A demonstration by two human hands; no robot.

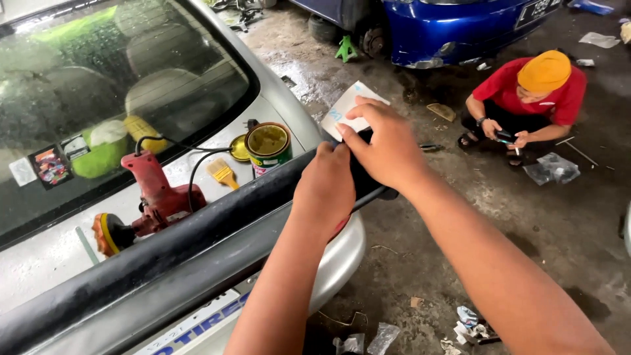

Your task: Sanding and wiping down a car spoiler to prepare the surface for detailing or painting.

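Black spoiler (164,253) lies across the silver car's boot lid (46,256), long axis running from lower left of frame up to centre right. Left hand (325,190) is closed over its right end; right hand (388,148) pinches a pale sheet (345,105) against that end, fingers nearly shut. Risk: uneven pressure could slide the spoiler sideways toward the open tin (268,148) and red polisher (154,194).

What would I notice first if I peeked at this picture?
Two hands in the middle: the left hand presses on a long black spoiler across a silver car's back, and the right hand holds a pale sheet of paper. A red polishing machine and an open tin sit on the trunk.
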